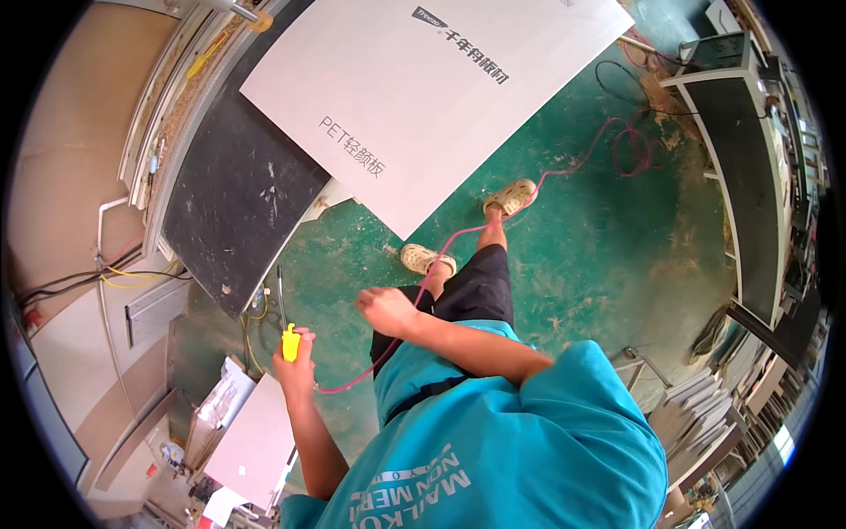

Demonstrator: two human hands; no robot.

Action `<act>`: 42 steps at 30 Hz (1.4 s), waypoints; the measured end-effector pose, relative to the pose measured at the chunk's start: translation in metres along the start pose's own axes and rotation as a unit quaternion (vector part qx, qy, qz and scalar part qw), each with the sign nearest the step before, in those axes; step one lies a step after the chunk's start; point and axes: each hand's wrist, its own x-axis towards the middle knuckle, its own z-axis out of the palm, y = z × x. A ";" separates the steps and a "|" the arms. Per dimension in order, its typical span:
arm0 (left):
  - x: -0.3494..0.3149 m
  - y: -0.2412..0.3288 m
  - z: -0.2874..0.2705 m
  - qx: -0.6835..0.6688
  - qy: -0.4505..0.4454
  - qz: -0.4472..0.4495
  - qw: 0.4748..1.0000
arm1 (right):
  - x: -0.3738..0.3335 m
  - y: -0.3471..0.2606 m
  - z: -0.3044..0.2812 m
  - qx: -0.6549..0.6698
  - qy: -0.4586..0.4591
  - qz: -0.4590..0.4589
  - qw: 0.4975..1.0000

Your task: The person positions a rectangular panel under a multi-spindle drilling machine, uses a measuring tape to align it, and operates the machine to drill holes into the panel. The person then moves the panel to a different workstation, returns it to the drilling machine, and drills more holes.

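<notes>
My left hand (296,357) is wrapped round a yellow air blow gun (291,342). Its thin dark nozzle (281,295) points away from me, toward the near corner of a black-topped table. A pink air hose (458,234) runs from beside my left wrist, under my right forearm and across the floor. My right hand (386,310) is curled into a loose fist in front of my body, above the hose, with nothing visible in it. Beyond both hands lies a large white printed panel (441,106), its near corner jutting past the table's edge.
The black tabletop (238,185) stands at the left under the panel. On the green floor (599,247) the hose lies in loops at the far right. A dark cabinet or rack (745,167) borders the right side. Stacked boards (692,410) and a pale board (251,441) are nearer me.
</notes>
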 end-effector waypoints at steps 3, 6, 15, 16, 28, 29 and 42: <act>-0.017 -0.031 -0.021 -0.020 -0.010 -0.018 1.000 | 0.032 0.023 -0.058 -0.051 0.059 0.052 0.996; -0.024 -0.060 -0.026 -0.061 -0.046 -0.013 0.997 | 0.056 0.100 -0.139 -0.176 0.235 0.222 0.930; -0.021 -0.106 -0.033 -0.046 -0.105 0.009 0.993 | -0.001 0.001 -0.027 -0.078 -0.034 0.018 0.996; -0.032 -0.108 -0.040 0.028 -0.137 0.042 0.989 | 0.012 0.010 -0.041 -0.078 -0.020 0.029 0.996; -0.045 -0.063 0.082 -0.038 -0.004 -0.091 0.995 | 0.282 0.044 -0.402 -0.063 0.278 -0.108 0.952; -0.048 -0.055 0.094 -0.060 0.000 -0.083 0.995 | 0.310 0.024 -0.433 -0.049 0.318 -0.175 0.931; -0.099 0.027 0.152 -0.135 0.220 -0.194 0.946 | 0.392 0.082 -0.330 0.016 0.077 -0.217 0.973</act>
